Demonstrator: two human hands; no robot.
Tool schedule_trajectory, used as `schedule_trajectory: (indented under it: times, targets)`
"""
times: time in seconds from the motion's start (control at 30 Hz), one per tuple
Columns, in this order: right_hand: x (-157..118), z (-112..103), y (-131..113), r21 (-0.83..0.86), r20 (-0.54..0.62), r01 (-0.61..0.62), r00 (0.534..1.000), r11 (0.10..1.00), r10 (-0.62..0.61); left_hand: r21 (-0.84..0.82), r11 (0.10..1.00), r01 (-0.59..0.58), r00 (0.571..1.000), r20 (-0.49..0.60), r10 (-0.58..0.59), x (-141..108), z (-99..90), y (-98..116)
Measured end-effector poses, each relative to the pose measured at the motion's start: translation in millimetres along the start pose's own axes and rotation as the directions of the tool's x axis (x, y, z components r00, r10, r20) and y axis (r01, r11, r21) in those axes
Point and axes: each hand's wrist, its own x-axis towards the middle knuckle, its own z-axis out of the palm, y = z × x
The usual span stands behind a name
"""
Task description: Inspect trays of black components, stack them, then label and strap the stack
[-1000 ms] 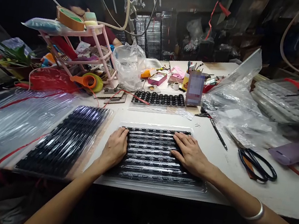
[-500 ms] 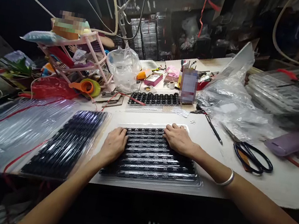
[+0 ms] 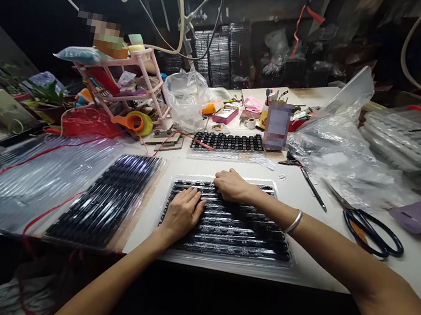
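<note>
In front of me lies a clear plastic tray filled with rows of black strips, a shiny clear layer over them. My left hand rests flat on the tray's left part, fingers stretched out and close together. Near the far edge, my right hand, with a silver bangle at its wrist, is closed with curled fingers against the top row. What its fingertips hold, if anything, is hidden.
To the left are a stack of filled trays and clear plastic sheets with red ribbon. Behind sits another tray of black parts. Scissors, a black pen-like tool and plastic bags lie right.
My left hand has moved from the tray's left edge onto its rows. My right hand has slid left along the far edge, its fingers now curled. The view has shifted slightly left.
</note>
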Motion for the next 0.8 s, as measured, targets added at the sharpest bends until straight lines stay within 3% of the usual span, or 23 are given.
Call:
schedule_trajectory:
  times: [0.17,0.3,0.47,0.63,0.8]
  targets:
    - [1.4,4.0,-0.4,0.013,0.007,-0.03,1.0,0.999,0.029,-0.023,1.0,0.011,1.0,-0.002,-0.011,-0.6,3.4,-1.1]
    - [2.1,-0.7,-15.6,0.018,-0.03,-0.025,0.999,1.0,0.026,-0.031,1.0,0.0,1.0,0.025,0.001,-1.8,1.6,4.4]
    - [41.4,-12.9,-45.2,0.076,-0.024,0.072,0.997,0.994,-0.071,-0.089,0.996,0.004,0.997,0.081,0.003,-13.3,-11.1,10.2]
    - [85.3,-9.1,-67.0,0.101,0.001,0.069,0.998,0.992,-0.069,-0.118,0.991,0.057,0.994,0.103,-0.045,-18.2,-13.7,12.2]
    - [89.4,-2.9,-81.7,0.112,-0.045,0.051,0.998,0.992,-0.046,-0.141,0.988,0.066,0.989,0.138,-0.046,-16.7,-13.8,10.4]
